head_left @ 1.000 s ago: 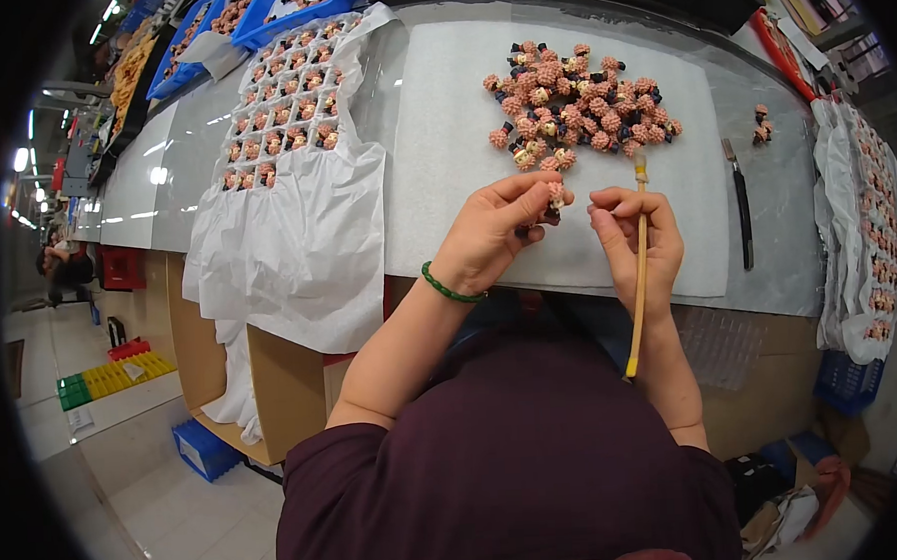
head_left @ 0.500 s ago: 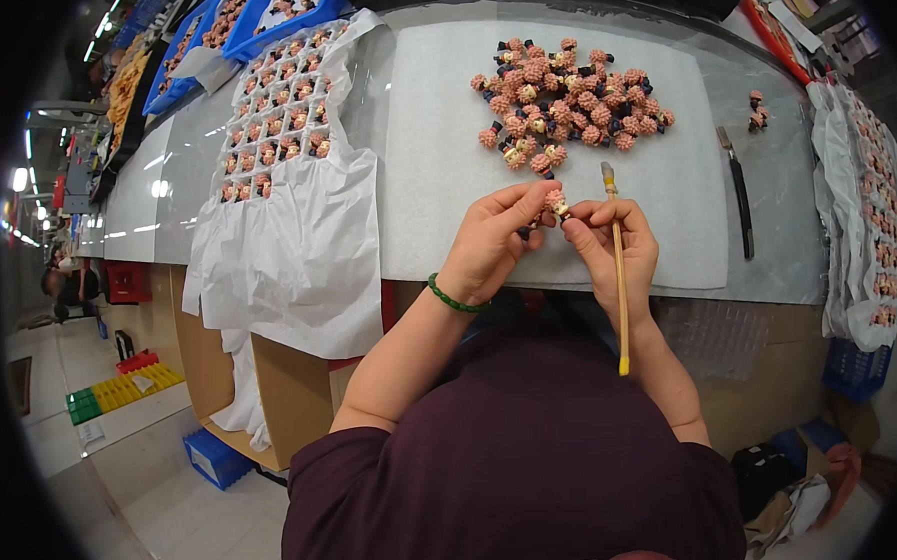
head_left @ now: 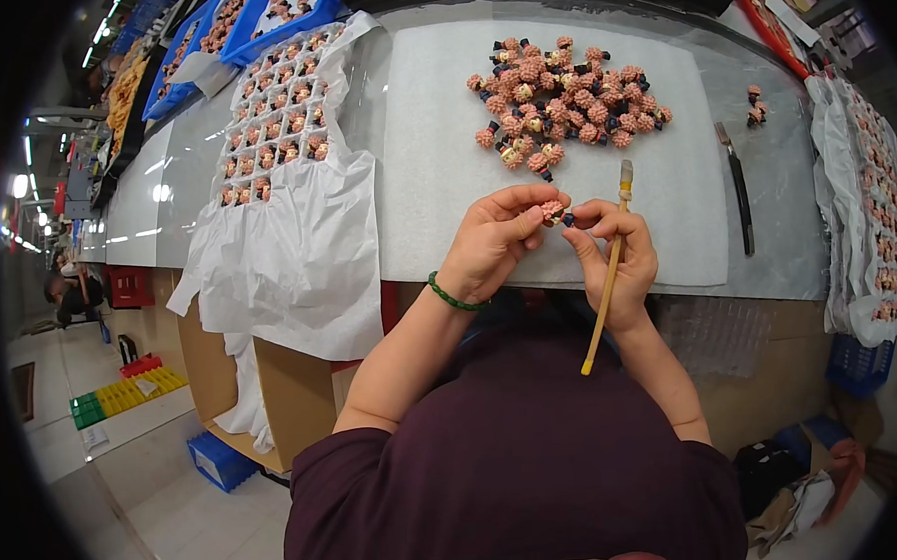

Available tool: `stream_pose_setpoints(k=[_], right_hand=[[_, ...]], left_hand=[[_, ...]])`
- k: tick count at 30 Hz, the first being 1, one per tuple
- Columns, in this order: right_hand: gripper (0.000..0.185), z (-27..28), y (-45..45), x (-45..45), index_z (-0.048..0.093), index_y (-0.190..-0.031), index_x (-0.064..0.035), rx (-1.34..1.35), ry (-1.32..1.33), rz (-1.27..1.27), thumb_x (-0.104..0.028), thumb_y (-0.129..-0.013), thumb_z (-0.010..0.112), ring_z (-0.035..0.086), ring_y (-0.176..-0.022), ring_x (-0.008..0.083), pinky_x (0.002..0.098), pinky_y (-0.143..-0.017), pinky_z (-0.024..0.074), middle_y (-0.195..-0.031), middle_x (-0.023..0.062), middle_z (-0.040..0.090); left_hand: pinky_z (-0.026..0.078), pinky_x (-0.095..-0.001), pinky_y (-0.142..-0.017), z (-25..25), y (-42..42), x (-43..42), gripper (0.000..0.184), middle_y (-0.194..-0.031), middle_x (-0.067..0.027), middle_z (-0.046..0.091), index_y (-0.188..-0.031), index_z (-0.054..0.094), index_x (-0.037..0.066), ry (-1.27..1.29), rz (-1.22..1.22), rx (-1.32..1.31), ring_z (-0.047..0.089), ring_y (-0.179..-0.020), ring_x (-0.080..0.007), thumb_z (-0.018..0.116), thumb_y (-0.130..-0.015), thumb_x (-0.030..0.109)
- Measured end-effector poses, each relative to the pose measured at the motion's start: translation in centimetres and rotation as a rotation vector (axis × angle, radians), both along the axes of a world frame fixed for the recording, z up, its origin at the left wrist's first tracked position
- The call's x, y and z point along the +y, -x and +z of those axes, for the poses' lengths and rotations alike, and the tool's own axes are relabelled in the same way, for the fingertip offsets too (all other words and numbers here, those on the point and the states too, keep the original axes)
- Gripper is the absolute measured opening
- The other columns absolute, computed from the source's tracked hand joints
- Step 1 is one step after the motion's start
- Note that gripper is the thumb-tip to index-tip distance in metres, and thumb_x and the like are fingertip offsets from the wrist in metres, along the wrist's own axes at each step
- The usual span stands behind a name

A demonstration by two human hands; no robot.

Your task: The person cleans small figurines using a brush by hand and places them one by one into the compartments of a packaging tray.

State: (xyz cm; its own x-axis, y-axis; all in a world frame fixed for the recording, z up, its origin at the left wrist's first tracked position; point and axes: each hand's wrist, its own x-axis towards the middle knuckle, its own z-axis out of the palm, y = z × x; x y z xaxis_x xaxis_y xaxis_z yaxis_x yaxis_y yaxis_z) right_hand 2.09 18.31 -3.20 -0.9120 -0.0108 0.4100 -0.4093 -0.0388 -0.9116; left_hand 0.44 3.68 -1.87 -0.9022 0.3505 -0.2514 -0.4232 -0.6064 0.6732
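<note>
A small figurine (head_left: 553, 211) with pink curly hair and a dark body is pinched in the fingers of my left hand (head_left: 495, 236). My right hand (head_left: 623, 262) touches the figurine's dark end with thumb and forefinger. That same hand also holds a paintbrush (head_left: 601, 323) with a wooden handle, tilted, its bristles pointing away from me. Beyond my hands, a pile of similar figurines (head_left: 571, 99) lies on a white foam sheet (head_left: 432, 131).
To the left is a divided tray (head_left: 276, 117) of figurines with white paper (head_left: 287, 247) over its near end. Blue bins (head_left: 287, 27) stand behind it. On the right lie a dark-handled tool (head_left: 738, 192), a figurine (head_left: 756, 106) and another filled tray (head_left: 881, 211).
The figurine has turned in my fingers so its dark end now points toward my right hand. The brush has swung, its handle end moving left and its bristles slightly right.
</note>
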Motion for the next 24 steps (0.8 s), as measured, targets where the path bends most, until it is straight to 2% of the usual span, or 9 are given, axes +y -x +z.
stream_pose_setpoints(k=[5,9,12,24], right_hand=[[0.023,0.31,-0.17,-0.25,0.04,-0.084,-0.0026,-0.081,0.094,0.008,0.009,-0.072,0.056,0.051,-0.081,0.0131,0.0226,-0.073,0.0429,-0.092,0.0136,0.052],[0.02,0.14,0.02,-0.27,0.042,-0.082,-0.0017,-0.207,0.281,0.017,0.005,-0.073,0.058,0.054,-0.078,0.0126,0.0226,-0.07,0.0451,-0.088,0.0108,0.055],[0.019,0.06,0.01,-0.17,0.042,-0.082,-0.0016,-0.233,0.29,0.028,0.005,-0.073,0.058,0.054,-0.078,0.0117,0.0217,-0.07,0.045,-0.088,0.0105,0.055],[0.017,-0.21,0.12,0.01,0.042,-0.082,-0.0014,-0.296,0.325,0.036,0.003,-0.075,0.056,0.053,-0.074,0.0093,0.0195,-0.067,0.0439,-0.088,0.0107,0.055]], left_hand=[[0.038,-0.0186,-0.057,-0.04,-0.04,-0.02,0.022,-0.094,-0.0095,0.057,-0.1,0.052,-0.001,-0.04,-0.006,-0.044,0.05,-0.074,-0.0091,0.052,-0.08,0.006],[0.037,-0.0176,-0.057,0.43,-0.09,0.11,0.021,-0.086,-0.0054,0.057,-0.099,0.053,-0.001,0.109,0.008,-0.075,0.049,-0.07,-0.0075,0.053,-0.08,0.009],[0.037,-0.0168,-0.056,0.54,0.0,0.16,0.022,-0.079,-0.0018,0.056,-0.097,0.053,-0.001,0.138,0.009,-0.096,0.048,-0.067,-0.0063,0.054,-0.08,0.012],[0.034,-0.0161,-0.051,0.56,0.17,0.26,0.015,-0.074,-0.0018,0.054,-0.088,0.054,0.0,0.188,-0.015,-0.112,0.045,-0.061,-0.0057,0.055,-0.079,0.013]])
